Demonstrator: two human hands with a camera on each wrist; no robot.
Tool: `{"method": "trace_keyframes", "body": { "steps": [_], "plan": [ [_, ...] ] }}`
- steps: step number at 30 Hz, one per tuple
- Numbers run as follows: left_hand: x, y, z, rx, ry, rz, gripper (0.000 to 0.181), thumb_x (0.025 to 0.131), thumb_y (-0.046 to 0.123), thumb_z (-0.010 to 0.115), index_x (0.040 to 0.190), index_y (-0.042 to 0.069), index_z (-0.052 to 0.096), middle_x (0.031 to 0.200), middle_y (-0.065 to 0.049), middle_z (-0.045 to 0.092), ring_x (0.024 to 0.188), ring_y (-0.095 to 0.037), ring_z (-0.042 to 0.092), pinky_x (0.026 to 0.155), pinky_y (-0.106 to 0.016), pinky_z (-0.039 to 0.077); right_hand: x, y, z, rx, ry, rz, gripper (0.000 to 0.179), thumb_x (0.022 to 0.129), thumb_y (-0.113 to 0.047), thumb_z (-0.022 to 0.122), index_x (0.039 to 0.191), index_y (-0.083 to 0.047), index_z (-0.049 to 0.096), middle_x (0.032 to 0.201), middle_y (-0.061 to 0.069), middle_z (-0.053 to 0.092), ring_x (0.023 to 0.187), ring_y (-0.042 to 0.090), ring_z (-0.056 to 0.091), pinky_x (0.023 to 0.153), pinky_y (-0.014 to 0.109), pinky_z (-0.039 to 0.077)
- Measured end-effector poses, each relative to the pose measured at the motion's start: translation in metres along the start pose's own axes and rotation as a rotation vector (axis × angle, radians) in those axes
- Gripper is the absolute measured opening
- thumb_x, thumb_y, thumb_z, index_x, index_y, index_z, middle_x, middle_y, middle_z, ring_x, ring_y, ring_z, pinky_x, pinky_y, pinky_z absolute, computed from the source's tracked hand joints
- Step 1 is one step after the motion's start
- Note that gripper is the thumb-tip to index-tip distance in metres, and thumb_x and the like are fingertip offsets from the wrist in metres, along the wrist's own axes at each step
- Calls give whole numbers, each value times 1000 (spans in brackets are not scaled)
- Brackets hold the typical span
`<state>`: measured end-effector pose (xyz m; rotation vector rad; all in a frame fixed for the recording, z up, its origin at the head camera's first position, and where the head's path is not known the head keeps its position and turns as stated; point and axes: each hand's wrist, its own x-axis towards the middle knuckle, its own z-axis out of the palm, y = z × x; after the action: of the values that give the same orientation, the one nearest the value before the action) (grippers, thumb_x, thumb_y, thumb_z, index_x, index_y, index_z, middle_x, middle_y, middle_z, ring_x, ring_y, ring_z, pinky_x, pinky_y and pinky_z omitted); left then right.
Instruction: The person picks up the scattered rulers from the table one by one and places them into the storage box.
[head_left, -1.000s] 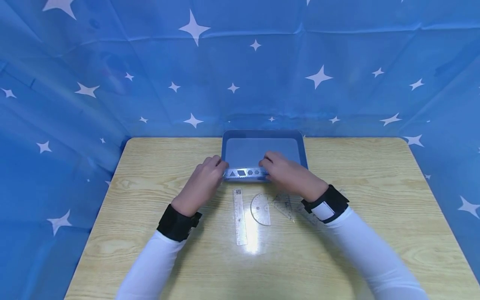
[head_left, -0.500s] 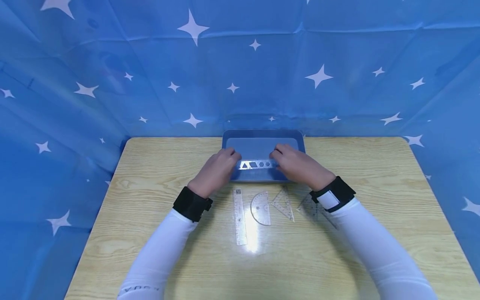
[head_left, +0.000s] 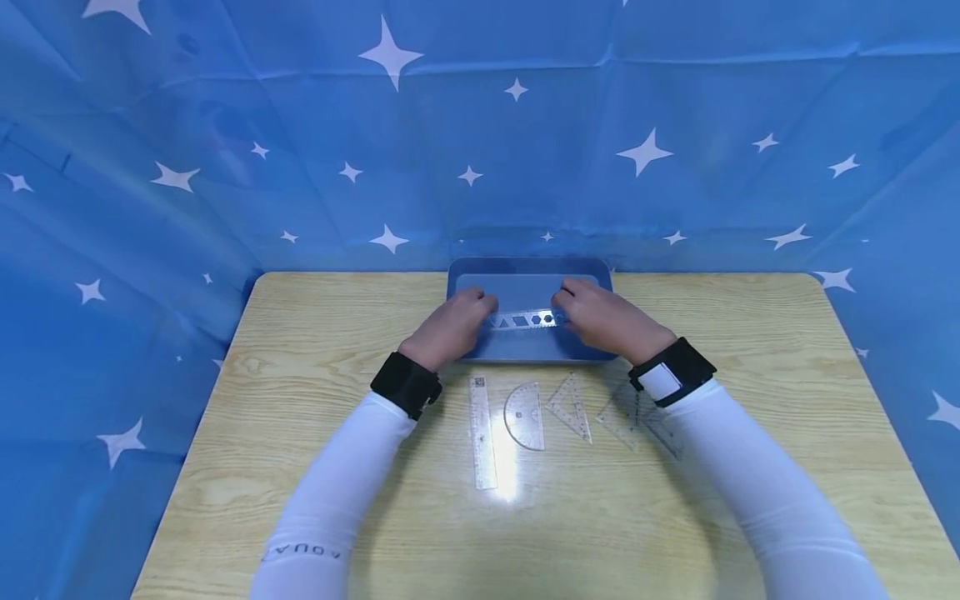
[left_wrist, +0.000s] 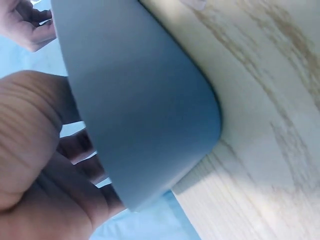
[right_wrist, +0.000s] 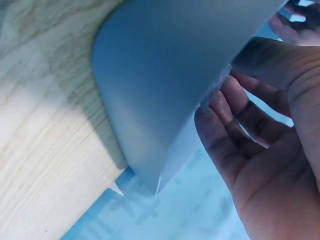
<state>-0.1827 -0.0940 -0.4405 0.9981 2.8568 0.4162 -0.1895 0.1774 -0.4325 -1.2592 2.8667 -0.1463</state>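
Both hands hold a clear stencil ruler [head_left: 522, 320] with cut-out shapes, one at each end, over the blue tray [head_left: 529, 266]. The left hand [head_left: 452, 323] pinches its left end; the right hand [head_left: 609, 321] pinches the other. In the head view the ruler lies nearly level, its right end slightly farther back. The tray's wall [left_wrist: 145, 100] hides the left fingertips in the left wrist view. Past the tray wall [right_wrist: 160, 75] in the right wrist view, a clear ruler end [right_wrist: 216, 90] shows at the right fingers. Whether the ruler touches the tray floor I cannot tell.
On the wooden table [head_left: 322, 358], in front of the tray, lie a clear straight ruler [head_left: 483, 433], a protractor [head_left: 529, 417] and a set square [head_left: 582, 421]. More clear triangular pieces [head_left: 619, 423] lie beside the right forearm. A blue starry curtain [head_left: 480, 125] hangs behind.
Both hands have carried the stencil ruler away from the tray's front edge, back and to the right over the tray. The pieces on the table keep their places.
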Motion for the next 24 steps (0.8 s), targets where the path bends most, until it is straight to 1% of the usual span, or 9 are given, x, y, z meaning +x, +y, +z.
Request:
{"method": "trace_keyframes", "body": {
  "steps": [7, 11, 16, 20, 24],
  "plan": [
    [5, 1, 9, 13, -56, -3, 31, 98, -12, 51, 122, -1, 66, 107, -19, 65, 98, -32, 66, 83, -40, 56, -5, 2, 7, 30, -49, 20, 28, 90, -5, 79, 116, 2, 67, 104, 15, 60, 90, 28, 57, 79, 39, 53],
    [6, 1, 13, 10, -74, -10, 31, 98, -11, 51, 122, -1, 67, 108, -19, 65, 99, -31, 66, 83, -40, 56, -7, 0, 11, 7, -63, 25, 32, 89, -9, 81, 116, 1, 66, 102, 15, 58, 87, 27, 56, 77, 40, 52],
    [6, 2, 15, -2, -101, -25, 31, 100, -10, 51, 122, 2, 69, 109, -18, 65, 100, -31, 66, 84, -39, 56, -10, -2, 14, -2, -76, 13, 34, 89, -11, 82, 116, 0, 65, 98, 13, 57, 83, 25, 54, 73, 40, 49],
    [6, 3, 16, -15, -123, -43, 30, 101, -8, 52, 122, 4, 70, 110, -17, 65, 101, -29, 66, 85, -38, 56, -11, -1, 18, 20, -85, 19, 35, 87, -12, 84, 114, -1, 66, 98, 12, 59, 86, 24, 59, 75, 39, 51],
    [7, 3, 18, -26, -140, -69, 30, 98, -9, 56, 119, 6, 72, 110, -15, 66, 102, -27, 65, 87, -38, 55, -10, 0, 22, 44, -89, 25, 36, 85, -11, 85, 114, -1, 67, 103, 13, 63, 94, 27, 63, 81, 40, 55]
  ]
}}
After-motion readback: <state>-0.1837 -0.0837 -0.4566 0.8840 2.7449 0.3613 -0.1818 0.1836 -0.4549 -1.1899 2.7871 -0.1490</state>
